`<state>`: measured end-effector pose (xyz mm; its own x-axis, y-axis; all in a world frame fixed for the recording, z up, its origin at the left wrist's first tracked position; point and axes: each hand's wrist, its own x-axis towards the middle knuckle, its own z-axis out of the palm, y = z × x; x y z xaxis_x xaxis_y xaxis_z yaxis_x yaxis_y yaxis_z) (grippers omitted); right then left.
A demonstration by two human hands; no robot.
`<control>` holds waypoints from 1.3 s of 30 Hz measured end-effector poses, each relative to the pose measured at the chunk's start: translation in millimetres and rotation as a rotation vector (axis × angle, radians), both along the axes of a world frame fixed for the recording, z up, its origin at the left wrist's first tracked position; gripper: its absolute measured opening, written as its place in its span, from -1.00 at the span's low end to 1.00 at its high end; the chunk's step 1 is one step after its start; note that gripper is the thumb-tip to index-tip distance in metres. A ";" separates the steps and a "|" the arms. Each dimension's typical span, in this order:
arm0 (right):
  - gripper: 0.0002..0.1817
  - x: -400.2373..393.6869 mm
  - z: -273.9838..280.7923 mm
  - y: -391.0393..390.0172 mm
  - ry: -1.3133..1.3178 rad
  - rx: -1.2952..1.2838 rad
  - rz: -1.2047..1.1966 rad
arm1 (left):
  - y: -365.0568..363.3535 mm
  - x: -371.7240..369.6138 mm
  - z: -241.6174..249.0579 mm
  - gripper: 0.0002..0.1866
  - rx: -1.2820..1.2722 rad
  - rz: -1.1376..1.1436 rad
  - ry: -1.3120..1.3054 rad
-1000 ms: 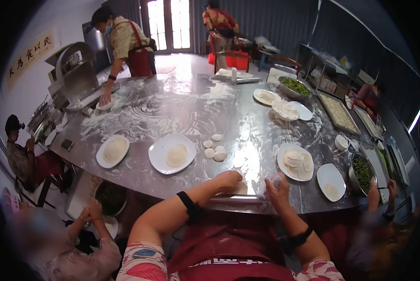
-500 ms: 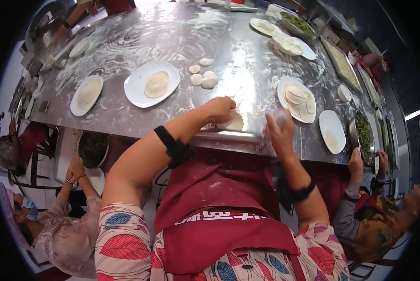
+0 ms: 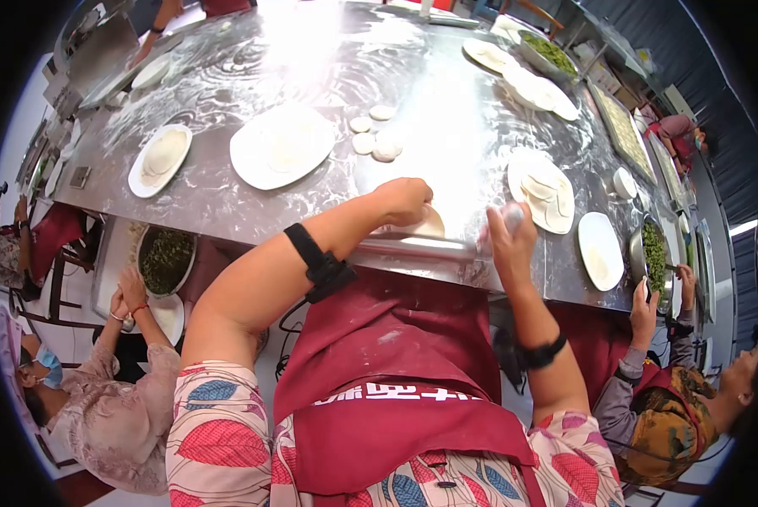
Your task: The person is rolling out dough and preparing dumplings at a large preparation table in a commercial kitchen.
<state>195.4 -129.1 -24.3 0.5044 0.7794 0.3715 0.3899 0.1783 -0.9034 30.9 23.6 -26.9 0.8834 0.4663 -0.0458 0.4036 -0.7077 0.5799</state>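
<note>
Near the table's front edge lies a flat dough round (image 3: 432, 223). My left hand (image 3: 406, 201) is closed at its left side, fingertips on the dough and covering part of it. To the right, my right hand (image 3: 512, 241) is raised at the table edge, fingers curled round something pale and blurred that I cannot make out. Several small dough pieces (image 3: 385, 150) lie beyond my left hand. A plate of stacked dough rounds (image 3: 546, 188) stands just beyond my right hand.
White plates (image 3: 284, 148) stand on the floured metal table (image 3: 218, 190), one more (image 3: 601, 253) at the right. Bowls of chopped greens (image 3: 654, 253) are at right and far right. A person at the left has clasped hands (image 3: 130, 296); another person's hands (image 3: 645, 311) are at the right.
The view has shifted slightly. My left hand stays at the dough round, and my right hand stays raised beside it. The person at the right has lifted their head into view.
</note>
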 end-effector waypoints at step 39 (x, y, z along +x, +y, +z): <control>-0.83 -6.6 -7.3 -28.6 0.007 0.035 0.020 | 58.3 -7.6 13.8 -0.69 0.531 0.196 0.211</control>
